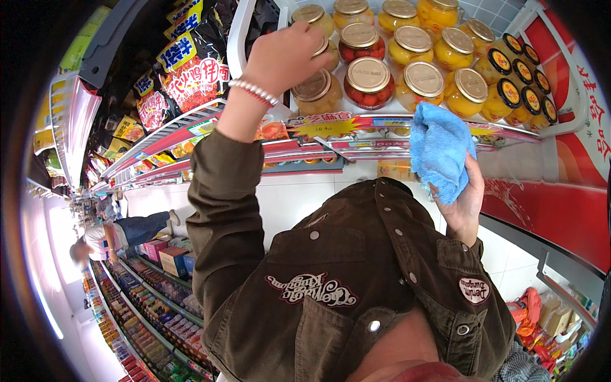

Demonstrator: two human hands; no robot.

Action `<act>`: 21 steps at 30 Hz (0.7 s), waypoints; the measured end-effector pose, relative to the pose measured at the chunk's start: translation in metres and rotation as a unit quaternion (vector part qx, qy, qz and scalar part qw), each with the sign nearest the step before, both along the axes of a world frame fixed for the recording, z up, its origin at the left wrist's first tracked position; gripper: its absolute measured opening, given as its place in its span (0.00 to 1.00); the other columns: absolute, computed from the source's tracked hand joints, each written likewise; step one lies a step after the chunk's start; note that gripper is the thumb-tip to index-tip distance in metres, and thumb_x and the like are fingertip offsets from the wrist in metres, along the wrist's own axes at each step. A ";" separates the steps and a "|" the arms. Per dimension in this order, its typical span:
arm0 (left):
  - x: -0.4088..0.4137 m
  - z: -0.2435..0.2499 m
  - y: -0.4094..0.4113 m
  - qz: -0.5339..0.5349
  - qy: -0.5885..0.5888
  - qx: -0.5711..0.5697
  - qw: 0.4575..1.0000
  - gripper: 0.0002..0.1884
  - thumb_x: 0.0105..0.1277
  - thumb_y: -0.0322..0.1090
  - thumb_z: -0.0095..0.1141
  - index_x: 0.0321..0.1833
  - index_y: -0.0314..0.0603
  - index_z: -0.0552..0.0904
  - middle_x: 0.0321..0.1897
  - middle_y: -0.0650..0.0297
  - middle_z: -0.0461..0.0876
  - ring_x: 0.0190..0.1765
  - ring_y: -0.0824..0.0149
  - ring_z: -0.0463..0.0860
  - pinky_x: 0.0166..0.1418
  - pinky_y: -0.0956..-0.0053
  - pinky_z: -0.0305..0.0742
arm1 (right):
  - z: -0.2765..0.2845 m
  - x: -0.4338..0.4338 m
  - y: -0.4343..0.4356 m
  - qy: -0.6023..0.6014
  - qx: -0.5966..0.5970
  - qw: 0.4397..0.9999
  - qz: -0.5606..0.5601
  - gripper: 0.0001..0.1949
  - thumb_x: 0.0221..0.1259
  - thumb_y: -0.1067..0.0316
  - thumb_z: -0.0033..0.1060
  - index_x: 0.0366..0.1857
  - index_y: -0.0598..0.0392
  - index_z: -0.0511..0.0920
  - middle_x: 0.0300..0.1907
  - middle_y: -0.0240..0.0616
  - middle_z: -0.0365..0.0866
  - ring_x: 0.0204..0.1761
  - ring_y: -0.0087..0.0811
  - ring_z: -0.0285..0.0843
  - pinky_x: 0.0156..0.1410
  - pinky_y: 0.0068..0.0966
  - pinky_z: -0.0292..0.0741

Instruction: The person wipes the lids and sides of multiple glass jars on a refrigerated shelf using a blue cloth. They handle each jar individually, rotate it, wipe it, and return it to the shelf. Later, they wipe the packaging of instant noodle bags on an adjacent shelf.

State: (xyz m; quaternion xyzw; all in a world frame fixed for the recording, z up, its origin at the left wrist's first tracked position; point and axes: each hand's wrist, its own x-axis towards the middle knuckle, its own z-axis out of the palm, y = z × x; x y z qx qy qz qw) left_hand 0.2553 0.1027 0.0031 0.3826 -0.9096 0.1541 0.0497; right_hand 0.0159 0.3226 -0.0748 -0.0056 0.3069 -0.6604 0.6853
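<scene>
My left hand (288,55), with a beaded bracelet at the wrist, is over the left column of glass jars on the white shelf (391,112). Its fingers bend at the gold lid of a jar of pale fruit (330,53); whether they grip it is unclear. Nearer me stands another pale-fruit jar (317,90), beside a jar of red fruit (369,83). My right hand (465,200) holds a bunched blue cloth (441,150) in front of the shelf's front edge, near jars of yellow fruit (465,92).
Black-lidded jars (509,93) fill the shelf's right end, beside a red panel (544,215). Noodle packets (191,81) lie on the left rack. Price strips line the shelf edge (329,126). A person (114,236) stands in the aisle far left, near stocked shelves (157,315).
</scene>
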 end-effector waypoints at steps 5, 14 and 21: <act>-0.016 -0.028 -0.030 0.123 -0.004 -0.029 0.992 0.24 0.62 0.57 0.53 0.50 0.46 0.76 0.43 0.54 0.80 0.42 0.52 0.83 0.42 0.61 0.79 | -0.006 -0.003 0.006 -0.033 -0.039 0.998 0.033 0.24 0.65 0.55 0.49 0.61 0.57 0.64 0.55 0.42 0.75 0.52 0.36 0.78 0.52 0.33 0.79; -0.022 -0.037 -0.049 0.231 -0.037 0.099 0.967 0.29 0.55 0.60 0.56 0.57 0.56 0.75 0.52 0.51 0.77 0.50 0.52 0.81 0.49 0.57 0.77 | -0.007 -0.009 0.019 -0.033 -0.052 0.998 0.034 0.23 0.67 0.58 0.46 0.61 0.61 0.63 0.55 0.42 0.74 0.55 0.36 0.75 0.60 0.34 0.73; -0.024 -0.025 -0.039 0.238 0.036 0.085 0.967 0.32 0.48 0.57 0.60 0.58 0.59 0.76 0.50 0.47 0.75 0.48 0.49 0.81 0.49 0.57 0.77 | -0.009 -0.010 0.020 0.007 -0.062 0.997 0.038 0.26 0.67 0.56 0.47 0.63 0.60 0.61 0.58 0.43 0.72 0.58 0.38 0.73 0.63 0.36 0.70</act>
